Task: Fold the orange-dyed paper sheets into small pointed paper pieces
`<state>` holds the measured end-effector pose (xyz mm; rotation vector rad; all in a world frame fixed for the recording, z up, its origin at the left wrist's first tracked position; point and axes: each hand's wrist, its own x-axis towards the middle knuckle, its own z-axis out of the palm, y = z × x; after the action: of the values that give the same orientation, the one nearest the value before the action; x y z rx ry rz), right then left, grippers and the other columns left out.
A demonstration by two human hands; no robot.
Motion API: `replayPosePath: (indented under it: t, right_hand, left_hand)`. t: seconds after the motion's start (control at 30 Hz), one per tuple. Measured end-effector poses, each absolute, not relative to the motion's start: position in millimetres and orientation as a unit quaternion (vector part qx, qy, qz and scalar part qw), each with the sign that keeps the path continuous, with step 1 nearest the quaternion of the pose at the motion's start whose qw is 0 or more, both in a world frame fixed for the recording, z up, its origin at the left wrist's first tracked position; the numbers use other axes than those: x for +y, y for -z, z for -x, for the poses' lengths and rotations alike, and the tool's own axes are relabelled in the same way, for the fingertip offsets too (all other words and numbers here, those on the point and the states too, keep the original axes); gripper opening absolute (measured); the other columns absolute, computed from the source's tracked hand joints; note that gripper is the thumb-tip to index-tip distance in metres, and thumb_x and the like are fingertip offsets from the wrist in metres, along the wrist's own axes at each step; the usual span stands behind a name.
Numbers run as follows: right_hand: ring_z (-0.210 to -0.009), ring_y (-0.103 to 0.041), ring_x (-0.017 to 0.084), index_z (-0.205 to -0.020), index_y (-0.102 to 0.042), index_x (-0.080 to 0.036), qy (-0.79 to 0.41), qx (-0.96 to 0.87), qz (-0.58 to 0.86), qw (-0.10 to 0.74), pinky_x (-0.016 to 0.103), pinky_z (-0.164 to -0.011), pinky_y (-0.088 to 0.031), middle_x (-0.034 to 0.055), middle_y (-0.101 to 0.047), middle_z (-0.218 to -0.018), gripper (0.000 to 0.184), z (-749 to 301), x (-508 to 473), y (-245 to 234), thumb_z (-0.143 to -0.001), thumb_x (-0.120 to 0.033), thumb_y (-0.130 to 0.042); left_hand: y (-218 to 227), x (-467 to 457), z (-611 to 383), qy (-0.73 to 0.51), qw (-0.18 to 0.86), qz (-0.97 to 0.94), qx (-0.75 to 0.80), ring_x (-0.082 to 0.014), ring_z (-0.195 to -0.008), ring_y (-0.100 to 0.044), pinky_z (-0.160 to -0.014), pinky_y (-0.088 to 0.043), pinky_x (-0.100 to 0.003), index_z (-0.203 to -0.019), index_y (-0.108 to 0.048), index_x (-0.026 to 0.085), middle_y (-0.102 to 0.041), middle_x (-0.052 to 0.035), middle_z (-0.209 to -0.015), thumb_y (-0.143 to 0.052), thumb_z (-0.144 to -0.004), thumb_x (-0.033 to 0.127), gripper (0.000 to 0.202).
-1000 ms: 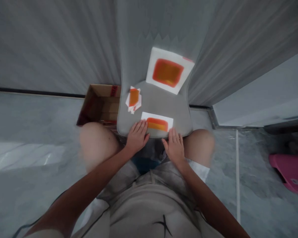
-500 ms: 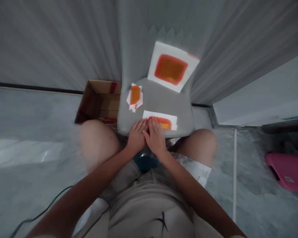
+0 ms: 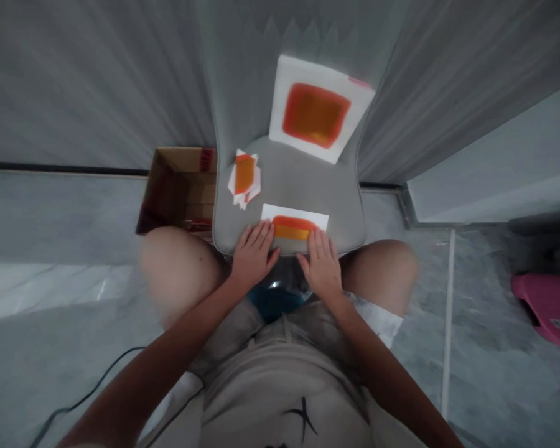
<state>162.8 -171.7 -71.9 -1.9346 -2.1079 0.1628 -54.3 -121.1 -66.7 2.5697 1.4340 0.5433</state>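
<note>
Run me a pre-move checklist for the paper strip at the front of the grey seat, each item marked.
1. Left hand on the left end of the paper strip: ok, fingers laid over it.
2. Right hand on the right end: ok, fingers laid over it.
3. Strip's near edge in full view: not ok, fingers cover parts of it.
4. Small paper pieces apart from the strip: ok, bare grey seat shows between.
5. Large orange-and-white square clear of both hands: ok, it is farther back.
6. Strip pressed fully flat: cannot tell from this view.
</note>
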Motion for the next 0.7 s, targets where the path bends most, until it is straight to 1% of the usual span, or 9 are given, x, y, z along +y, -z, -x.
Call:
replayPosePath:
  t: [0.1,0.2,0.37,0.5,0.57,0.6,0.63,0.67,0.7]
  right_hand:
    - [-0.161,-0.025,0.031,-0.165,-0.025,-0.002,-0.042,-0.717,0.686,0.119,0.054,-0.130,-0.018,0.0225,-0.031,-0.170,0.078,-174.5,-178.2,73.7,-0.110,-0.056,-0.025]
    - [-0.160,-0.026,0.032,-0.164,-0.028,-0.001,-0.037,-0.708,0.695,0.122,0.054,-0.130,-0.019,0.0229,-0.031,-0.170,0.077,-176.4,-179.6,73.8,-0.110,-0.056,-0.026]
    - [-0.160,-0.027,0.031,-0.165,-0.028,-0.004,-0.056,-0.702,0.693,0.156,0.055,-0.130,-0.021,0.0223,-0.034,-0.169,0.074,-173.8,-176.6,74.8,-0.109,-0.053,-0.031]
    - [-0.160,-0.028,0.032,-0.163,-0.033,-0.004,-0.092,-0.692,0.689,0.192,0.057,-0.130,-0.022,0.0220,-0.036,-0.168,0.068,-173.4,-172.3,71.2,-0.110,-0.047,-0.032]
    - [-0.157,-0.035,0.033,-0.161,-0.037,-0.005,-0.119,-0.679,0.687,0.231,0.059,-0.128,-0.028,0.0225,-0.043,-0.164,0.064,-176.4,-172.0,59.8,-0.110,-0.044,-0.033]
    - [-0.153,-0.042,0.034,-0.160,-0.039,-0.007,-0.132,-0.666,0.687,0.260,0.059,-0.125,-0.034,0.0227,-0.050,-0.159,0.063,-180.2,-173.4,50.7,-0.109,-0.043,-0.035]
    - [-0.146,-0.051,0.033,-0.161,-0.039,-0.009,-0.146,-0.647,0.688,0.295,0.056,-0.120,-0.042,0.0220,-0.058,-0.151,0.061,-186.2,-176.2,39.8,-0.109,-0.042,-0.036]
    - [-0.132,-0.063,0.031,-0.162,-0.037,-0.012,-0.154,-0.612,0.696,0.341,0.052,-0.110,-0.052,0.0196,-0.069,-0.138,0.061,-194.3,-180.4,27.9,-0.109,-0.041,-0.038]
    - [-0.125,-0.067,0.030,-0.164,-0.035,-0.017,-0.163,-0.587,0.701,0.372,0.051,-0.105,-0.056,0.0163,-0.071,-0.133,0.059,-204.4,-185.8,16.0,-0.109,-0.040,-0.039]
  left_hand:
    - [63.0,-121.9,52.3,-0.165,0.073,-0.850,0.495,-0.0284,-0.159,-0.031,-0.133,-0.014,-0.054,-0.166,-0.029,0.012,-0.035,-0.0138,-0.169,-0.039,-0.108,0.039,0.065]
    - [62.1,-123.5,51.0,-0.160,0.070,-0.844,0.507,-0.0298,-0.159,-0.030,-0.133,-0.014,-0.054,-0.167,-0.027,0.012,-0.034,-0.0139,-0.169,-0.040,-0.108,0.040,0.067]
    - [68.1,-122.4,47.8,-0.167,0.048,-0.817,0.549,-0.0359,-0.160,-0.026,-0.131,-0.015,-0.059,-0.165,-0.034,0.011,-0.036,-0.0152,-0.168,-0.041,-0.108,0.043,0.066]
    - [62.3,-119.6,43.5,-0.176,0.082,-0.808,0.556,-0.0366,-0.161,-0.024,-0.131,-0.016,-0.061,-0.160,-0.041,0.009,-0.039,-0.0174,-0.167,-0.042,-0.107,0.042,0.063]
    - [45.5,-125.2,43.8,-0.207,0.121,-0.793,0.559,-0.0358,-0.157,-0.033,-0.130,-0.025,-0.060,-0.156,-0.047,0.009,-0.047,-0.0187,-0.162,-0.043,-0.106,0.042,0.060]
    - [32.5,-131.0,44.9,-0.230,0.144,-0.780,0.565,-0.0348,-0.154,-0.040,-0.128,-0.032,-0.058,-0.153,-0.050,0.010,-0.050,-0.0186,-0.160,-0.043,-0.106,0.042,0.058]
    - [16.9,-138.7,46.7,-0.266,0.159,-0.752,0.582,-0.0326,-0.148,-0.049,-0.123,-0.043,-0.054,-0.150,-0.053,0.012,-0.055,-0.0171,-0.156,-0.043,-0.106,0.042,0.054]
    - [-0.1,-147.7,49.4,-0.296,0.171,-0.718,0.607,-0.0304,-0.140,-0.058,-0.117,-0.051,-0.052,-0.148,-0.057,0.018,-0.061,-0.0126,-0.151,-0.043,-0.106,0.040,0.049]
    - [-17.2,-157.0,52.8,-0.292,0.197,-0.704,0.617,-0.0289,-0.135,-0.063,-0.116,-0.053,-0.052,-0.147,-0.057,0.026,-0.064,-0.0066,-0.148,-0.043,-0.105,0.039,0.046]
